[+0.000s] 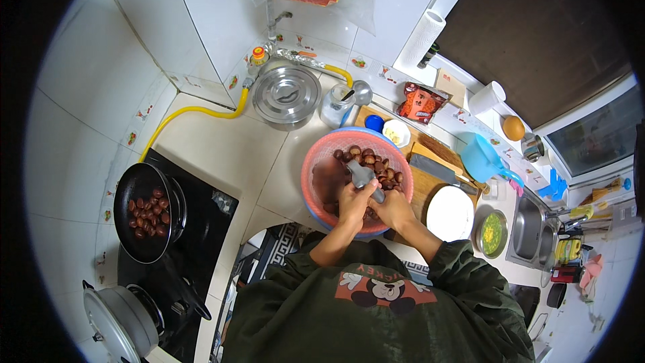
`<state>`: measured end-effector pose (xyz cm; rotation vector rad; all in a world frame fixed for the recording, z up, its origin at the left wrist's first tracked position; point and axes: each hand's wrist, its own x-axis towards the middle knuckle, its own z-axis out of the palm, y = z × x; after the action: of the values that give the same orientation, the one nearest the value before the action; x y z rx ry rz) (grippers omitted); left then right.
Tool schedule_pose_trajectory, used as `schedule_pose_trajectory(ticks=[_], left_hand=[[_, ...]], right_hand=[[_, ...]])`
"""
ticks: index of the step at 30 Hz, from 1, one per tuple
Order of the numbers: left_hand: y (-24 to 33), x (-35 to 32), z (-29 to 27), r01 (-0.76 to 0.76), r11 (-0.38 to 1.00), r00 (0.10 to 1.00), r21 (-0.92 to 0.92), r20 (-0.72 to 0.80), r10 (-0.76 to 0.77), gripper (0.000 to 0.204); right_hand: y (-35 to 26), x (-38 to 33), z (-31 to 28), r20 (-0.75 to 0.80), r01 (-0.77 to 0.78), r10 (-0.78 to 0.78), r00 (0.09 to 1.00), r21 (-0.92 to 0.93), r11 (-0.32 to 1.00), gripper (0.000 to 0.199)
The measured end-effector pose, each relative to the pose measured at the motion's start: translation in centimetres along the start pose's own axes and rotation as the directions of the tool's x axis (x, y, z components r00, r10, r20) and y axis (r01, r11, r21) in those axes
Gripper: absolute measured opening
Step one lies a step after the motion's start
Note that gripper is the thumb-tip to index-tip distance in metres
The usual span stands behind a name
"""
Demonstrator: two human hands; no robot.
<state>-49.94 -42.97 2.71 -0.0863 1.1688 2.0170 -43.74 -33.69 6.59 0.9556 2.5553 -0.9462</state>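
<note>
Both my hands are over a pink basket (308,161) set in a blue basin, with brown chestnuts (388,173) inside. Between them is a grey hand tool (361,173), wide at its head, with a thick handle. My left hand (354,203) is closed on the tool, its fingertips pressed along the handle. My right hand (394,210) closes at the handle's lower end. The palms and some fingers are hidden, and I cannot make out whether a chestnut is in the tool. A brownish blur covers the left part of the basket.
At left, a black frying pan (138,245) of chestnuts sits on the black stove (201,242), near a silver pot (107,319). A lidded steel pot (287,121) stands behind. To the right are a cleaver (431,167), white plate (450,214), blue dipper (480,158) and sink (527,228).
</note>
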Motion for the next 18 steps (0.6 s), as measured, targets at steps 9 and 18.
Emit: schedule_pose_trajectory(ticks=[9,18], left_hand=[[0.7,0.4,-2.2,-0.012,1.0,0.967,-0.026,0.253,0.018,0.026],[4.4,1.4,-6.0,-0.446,0.572,0.892,0.689,0.399,0.214,0.03]], right_hand=[[-0.5,-0.7,-3.1,0.095,0.173,-0.182,0.979,0.094,0.98,0.049],[-0.9,-0.8,-8.4,0.205,0.265,-0.243,0.948,-0.087,0.96,0.035]])
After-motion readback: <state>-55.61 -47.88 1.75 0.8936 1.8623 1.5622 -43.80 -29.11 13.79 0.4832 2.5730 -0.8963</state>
